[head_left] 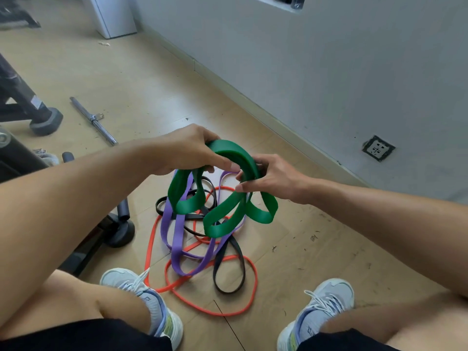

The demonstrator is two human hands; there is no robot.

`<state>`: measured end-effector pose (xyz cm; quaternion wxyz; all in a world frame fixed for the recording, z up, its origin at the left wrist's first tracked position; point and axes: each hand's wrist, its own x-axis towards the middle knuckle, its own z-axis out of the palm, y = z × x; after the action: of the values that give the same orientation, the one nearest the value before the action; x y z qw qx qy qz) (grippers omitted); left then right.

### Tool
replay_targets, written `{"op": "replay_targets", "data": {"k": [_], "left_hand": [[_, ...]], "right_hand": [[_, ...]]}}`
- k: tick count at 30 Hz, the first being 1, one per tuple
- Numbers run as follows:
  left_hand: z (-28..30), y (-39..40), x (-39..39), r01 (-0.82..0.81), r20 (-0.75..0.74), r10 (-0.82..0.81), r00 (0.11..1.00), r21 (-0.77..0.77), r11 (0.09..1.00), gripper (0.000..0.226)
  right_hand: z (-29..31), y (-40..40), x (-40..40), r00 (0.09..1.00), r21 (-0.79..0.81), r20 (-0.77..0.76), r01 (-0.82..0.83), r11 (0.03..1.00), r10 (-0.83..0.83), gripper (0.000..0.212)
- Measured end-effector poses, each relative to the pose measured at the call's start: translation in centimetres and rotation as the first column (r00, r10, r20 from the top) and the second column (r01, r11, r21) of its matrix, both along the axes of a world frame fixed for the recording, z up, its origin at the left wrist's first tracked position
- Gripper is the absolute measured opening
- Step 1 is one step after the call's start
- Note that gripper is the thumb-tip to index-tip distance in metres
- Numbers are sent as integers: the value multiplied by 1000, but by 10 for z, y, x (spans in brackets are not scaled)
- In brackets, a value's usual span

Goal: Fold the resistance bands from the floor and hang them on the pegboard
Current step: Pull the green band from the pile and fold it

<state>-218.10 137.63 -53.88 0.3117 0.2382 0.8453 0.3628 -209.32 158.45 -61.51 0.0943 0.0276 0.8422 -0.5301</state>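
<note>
A wide green resistance band (222, 211) is bunched into several loops and held above the floor. My left hand (187, 150) grips its upper left fold with curled fingers. My right hand (268, 176) pinches the stacked layers at the upper right. Loose green loops hang down below both hands. On the wooden floor underneath lie a purple band (177, 247), a thin orange band (228, 312) and a black band (238, 279), tangled over one another between my feet. No pegboard is in view.
A grey wall with a skirting board (253, 100) runs along the right, with a socket (378, 148) low on it. A metal bar (93, 120) lies on the floor at left. Black gym-equipment legs (45, 122) stand at left. My shoes (326, 307) flank the pile.
</note>
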Motion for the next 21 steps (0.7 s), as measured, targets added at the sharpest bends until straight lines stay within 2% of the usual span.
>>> {"op": "replay_targets", "data": {"k": [7, 11, 16, 21], "left_hand": [[-11, -11, -8, 27, -239, -64, 969, -155, 988, 33], [-13, -11, -9, 41, -290, -82, 954, -144, 989, 33], [-4, -10, -3, 30, -302, -71, 951, -139, 990, 33], [3, -2, 11, 75, -281, -85, 956, -47, 996, 31]], "right_hand": [[13, 7, 0, 997, -15, -67, 28, 999, -29, 36], [25, 9, 1, 995, -11, -93, 41, 999, -41, 39], [34, 10, 6, 996, 122, 46, -80, 989, 75, 30], [45, 10, 17, 995, 159, 52, -94, 983, 87, 31]]}}
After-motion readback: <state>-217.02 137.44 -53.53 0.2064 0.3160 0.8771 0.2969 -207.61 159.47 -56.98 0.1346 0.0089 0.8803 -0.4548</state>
